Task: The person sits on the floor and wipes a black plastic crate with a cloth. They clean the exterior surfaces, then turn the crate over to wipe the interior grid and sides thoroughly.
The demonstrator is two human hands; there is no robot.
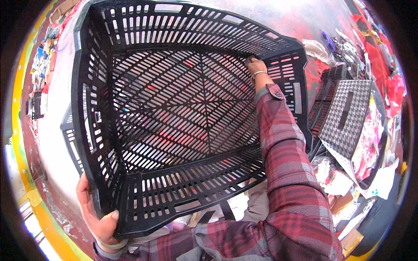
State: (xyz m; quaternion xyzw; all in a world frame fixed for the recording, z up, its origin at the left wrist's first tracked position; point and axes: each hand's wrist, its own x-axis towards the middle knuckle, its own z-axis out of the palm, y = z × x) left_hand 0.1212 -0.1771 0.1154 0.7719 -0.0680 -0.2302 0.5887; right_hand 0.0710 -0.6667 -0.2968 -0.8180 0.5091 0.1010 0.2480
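Observation:
A large black slatted plastic crate [78, 78] fills the middle, tilted so that I look into its inside. My left hand [99, 217] is closed on the near left corner, its thumb over the rim and its fingers outside. My right hand [257, 66] reaches inside to the far right corner. Its fingers are closed around a small dark thing too hidden to name, against the floor of the crate. Nothing else lies in the crate; red and white patches show through its slots.
Right of the crate lie a houndstooth-patterned box [346, 115], a black ribbed plastic piece [326, 93] and heaps of red and white scraps [394, 98]. Small litter [41, 65] runs along the far left, beside a yellow floor stripe [17, 108]. A pale surface [56, 126] extends left of the crate.

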